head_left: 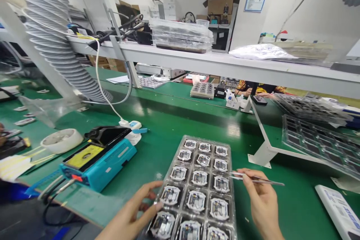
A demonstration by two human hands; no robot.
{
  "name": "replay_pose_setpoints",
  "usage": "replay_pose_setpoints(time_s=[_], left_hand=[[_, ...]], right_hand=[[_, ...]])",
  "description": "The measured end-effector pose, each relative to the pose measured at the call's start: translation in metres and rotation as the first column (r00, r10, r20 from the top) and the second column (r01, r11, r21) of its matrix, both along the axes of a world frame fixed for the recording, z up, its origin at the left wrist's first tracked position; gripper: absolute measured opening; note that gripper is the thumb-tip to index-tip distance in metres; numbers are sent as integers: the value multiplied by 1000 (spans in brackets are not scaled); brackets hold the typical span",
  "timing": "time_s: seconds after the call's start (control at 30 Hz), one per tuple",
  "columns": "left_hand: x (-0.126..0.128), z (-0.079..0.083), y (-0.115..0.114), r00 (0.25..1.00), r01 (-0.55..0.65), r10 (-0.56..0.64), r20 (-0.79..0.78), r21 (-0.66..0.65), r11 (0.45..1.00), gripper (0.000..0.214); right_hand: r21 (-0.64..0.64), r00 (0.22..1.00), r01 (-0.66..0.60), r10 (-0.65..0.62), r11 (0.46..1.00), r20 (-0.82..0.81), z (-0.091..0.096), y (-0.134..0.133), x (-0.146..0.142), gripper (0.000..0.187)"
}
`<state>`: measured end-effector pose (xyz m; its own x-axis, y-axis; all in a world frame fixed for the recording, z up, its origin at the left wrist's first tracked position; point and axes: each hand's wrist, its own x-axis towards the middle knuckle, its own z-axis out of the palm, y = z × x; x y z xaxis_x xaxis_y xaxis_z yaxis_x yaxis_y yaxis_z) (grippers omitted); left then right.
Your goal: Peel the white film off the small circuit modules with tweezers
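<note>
In front of me a clear plastic blister tray [184, 191] lies on the green bench. Its pockets hold several small white-framed electronic parts [196, 200] with metallic centres. At the tray's left edge is my left hand [135, 210], its thumb on the rim and its fingers curled at the side. My right hand [260, 198] pinches a pair of metal tweezers [263, 180]. Their tips point left and reach the tray's right rim, beside a part in the third row. Whether the tips touch anything, I cannot tell.
A teal soldering station [104, 165] and a white round reel [62, 140] stand left. A grey duct hose [56, 37] hangs above them. Right are a white low stand [263, 150], trays of dark parts [317, 142] and a white box [340, 210]. A shelf [197, 58] crosses ahead; a person sits beyond.
</note>
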<state>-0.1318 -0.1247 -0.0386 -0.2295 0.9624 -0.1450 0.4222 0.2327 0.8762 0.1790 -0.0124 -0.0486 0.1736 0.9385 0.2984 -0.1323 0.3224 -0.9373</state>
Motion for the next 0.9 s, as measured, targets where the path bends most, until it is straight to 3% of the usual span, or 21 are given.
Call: replay_pose_setpoints(time_s=[0.13,0.3,0.4,0.53,0.67,0.9], left_hand=[[2,21,27,970,-94,117,214,-117,989,60],[17,52,46,821,-57,221,526,-310,949,45],[14,60,59,793,-67,231,564,-295,953,37],[4,67,85,755,-214,337,562,-274,938,23],[12,64,135,556,-271,382,738,-274,923,11],[31,30,251,387,-312,379,841,-267,912,35]], right_hand=[[24,1000,2,-1,1000,-21,5,-1,-2,21],[35,999,7,-5,999,-51,7,-1,-1,19],[46,998,0,3,999,-62,6,0,4,16],[44,993,49,-44,998,-111,6,-2,9,16],[44,991,78,-72,996,-112,11,-3,10,18],[52,991,70,-63,996,-114,12,0,13,13]])
